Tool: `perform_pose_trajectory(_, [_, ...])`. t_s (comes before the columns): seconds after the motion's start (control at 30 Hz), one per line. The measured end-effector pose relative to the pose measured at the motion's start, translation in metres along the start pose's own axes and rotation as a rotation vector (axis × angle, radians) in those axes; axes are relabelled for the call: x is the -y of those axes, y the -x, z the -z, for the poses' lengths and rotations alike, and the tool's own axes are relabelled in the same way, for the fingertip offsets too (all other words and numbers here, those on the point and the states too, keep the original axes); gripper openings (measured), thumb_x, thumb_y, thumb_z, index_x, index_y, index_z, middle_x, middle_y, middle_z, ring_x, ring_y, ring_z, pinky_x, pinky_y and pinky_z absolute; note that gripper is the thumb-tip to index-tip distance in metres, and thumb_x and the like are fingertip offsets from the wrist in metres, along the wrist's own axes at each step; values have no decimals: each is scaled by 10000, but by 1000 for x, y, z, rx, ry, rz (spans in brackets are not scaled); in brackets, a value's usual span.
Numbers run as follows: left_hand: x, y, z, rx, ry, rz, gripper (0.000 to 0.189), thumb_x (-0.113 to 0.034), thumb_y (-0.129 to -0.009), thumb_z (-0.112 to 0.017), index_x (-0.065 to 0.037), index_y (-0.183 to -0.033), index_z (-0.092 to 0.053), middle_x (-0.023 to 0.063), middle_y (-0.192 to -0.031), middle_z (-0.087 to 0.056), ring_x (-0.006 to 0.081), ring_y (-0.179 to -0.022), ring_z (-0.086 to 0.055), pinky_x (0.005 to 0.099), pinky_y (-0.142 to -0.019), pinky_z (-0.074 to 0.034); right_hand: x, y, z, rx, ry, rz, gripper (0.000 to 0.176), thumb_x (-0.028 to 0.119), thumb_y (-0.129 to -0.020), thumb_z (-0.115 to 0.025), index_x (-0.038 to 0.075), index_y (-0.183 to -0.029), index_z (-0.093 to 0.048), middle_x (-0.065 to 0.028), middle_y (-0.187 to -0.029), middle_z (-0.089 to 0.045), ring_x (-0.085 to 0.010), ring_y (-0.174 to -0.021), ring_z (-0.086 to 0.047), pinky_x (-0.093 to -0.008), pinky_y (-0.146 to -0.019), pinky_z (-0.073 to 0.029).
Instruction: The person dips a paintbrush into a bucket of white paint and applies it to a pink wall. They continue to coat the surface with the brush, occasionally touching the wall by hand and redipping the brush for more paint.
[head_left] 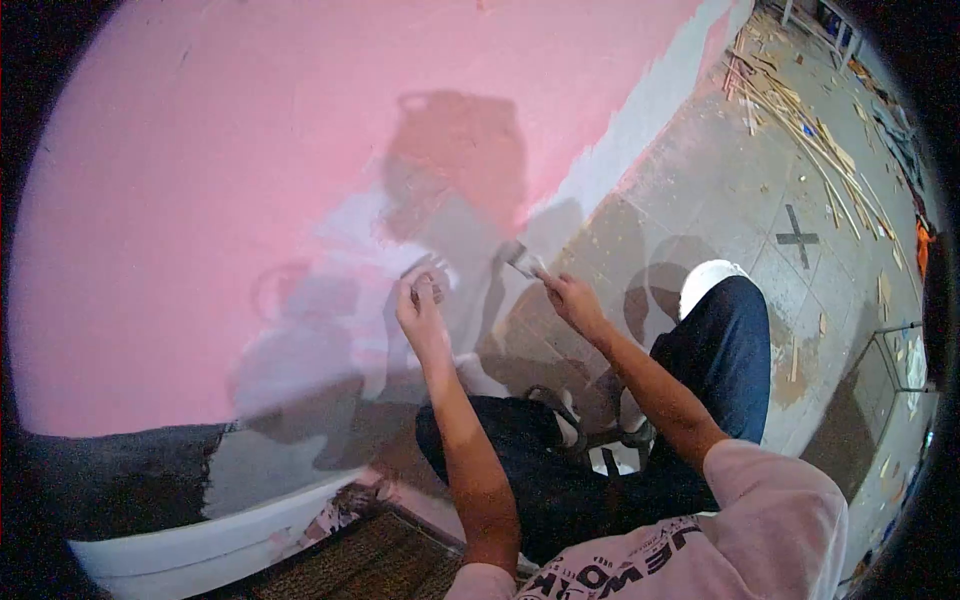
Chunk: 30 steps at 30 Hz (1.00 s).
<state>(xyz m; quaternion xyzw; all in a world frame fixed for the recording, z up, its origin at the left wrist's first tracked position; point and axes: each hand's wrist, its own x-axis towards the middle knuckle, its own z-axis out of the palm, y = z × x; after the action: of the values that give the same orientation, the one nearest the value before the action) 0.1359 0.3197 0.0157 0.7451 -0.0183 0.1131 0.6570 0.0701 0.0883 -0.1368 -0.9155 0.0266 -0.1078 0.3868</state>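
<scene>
My right hand [572, 300] is closed round the handle of a paintbrush [522, 262], whose bristles point up and left at the lower part of the pink wall [250, 150]. My left hand [422, 296] is raised close to the wall, fingers bent; what it holds, if anything, I cannot make out. Around both hands the wall shows whitish and grey patches among the pink. Shadows of my head and arms fall across it.
Tiled floor [720, 180] runs along the wall, with thin wood strips [820, 150] at the upper right and a dark tape cross [797, 238]. A white curved edge [200, 545] and brown mat [360, 560] lie at lower left. A metal frame [885, 360] stands right.
</scene>
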Motion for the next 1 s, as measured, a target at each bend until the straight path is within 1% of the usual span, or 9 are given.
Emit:
perform_pose_trajectory(0.1, [-12, 0, -10, 28, 61, 56, 209, -134, -1042, -535, -19, -1142, -678, 45, -1007, -675, 125, -861, -641, 274, -768, -508, -41, -13, -41, 146, 148, -109, 416, 114, -974, -558, 221, -1368, -635, -208, -845, -644, -435, -739, -641, -538, -676, -518])
perform_pose_trajectory(0.17, [-16, 1, -14, 47, 43, 33, 210, -133, -1041, -536, -12, -1145, -673, 46, -1002, -674, 127, -864, -644, 276, -773, -508, 6, -36, -32, -38, -104, 1, 382, 129, -980, -568, 195, -1347, -654, -213, -831, -642, -432, -751, -641, -527, -687, -525])
perform_pose_trajectory(0.23, [-17, 0, -14, 56, 33, 16, 211, -132, -1040, -536, -6, -1145, -668, 49, -998, -676, 132, -867, -649, 278, -773, -508, 97, -49, 12, -149, -95, 54, 359, 126, -984, -570, 157, -1329, -665, -227, -837, -639, -428, -752, -634, -516, -696, -517])
perform_pose_trajectory(0.3, [-12, 1, -15, 63, 37, -1, 212, -132, -1039, -535, -2, -1144, -664, 52, -994, -680, 140, -869, -656, 280, -768, -507, 139, -35, 43, -219, -180, 68, 357, 120, -983, -577, 144, -1328, -666, -230, -835, -637, -417, -747, -638, -512, -689, -510])
perform_pose_trajectory(0.53, [-17, 4, -21, -16, 140, -38, 289, -213, -1047, -540, 16, -1178, -656, 97, -1026, -700, 171, -847, -678, 306, -733, -541, 127, 30, 124, -202, -291, -137, 394, 131, -972, -589, 129, -1364, -637, -261, -898, -674, -417, -763, -655, -488, -721, -513])
perform_pose_trajectory(0.63, [-20, 12, -26, -7, 140, -59, 277, -199, -1049, -527, 14, -1169, -657, 94, -1008, -703, 166, -838, -672, 300, -728, -524, 137, 29, 189, -356, -310, -100, 403, 134, -979, -571, 125, -1378, -634, -217, -856, -686, -306, -663, -631, -416, -651, -497])
perform_pose_trajectory(0.8, [-19, 30, -29, 28, 128, -28, 242, -161, -1050, -517, 5, -1142, -667, 83, -979, -704, 144, -842, -667, 290, -722, -505, 143, 18, 282, -549, -511, 95, 480, 100, -1016, -508, 137, -1494, -532, 9, -791, -609, -82, -602, -494, -259, -527, -406])
perform_pose_trajectory(0.9, [-18, 40, -26, 55, 91, -48, 238, -175, -1053, -533, -1, -1146, -666, 77, -963, -702, 140, -807, -662, 280, -714, -504, 124, 7, 306, -411, -823, 24, 490, 103, -1034, -488, 146, -1523, -481, 12, -781, -588, -58, -614, -484, -228, -526, -398])
perform_pose_trajectory(1.0, [-20, 52, -34, 70, 93, -57, 250, -195, -1057, -542, -2, -1150, -671, 77, -960, -701, 141, -784, -659, 281, -714, -505, 77, -3, 293, -374, -1178, -232, 456, 113, -1047, -485, 145, -1502, -484, 15, -799, -585, -59, -596, -493, -219, -499, -395])
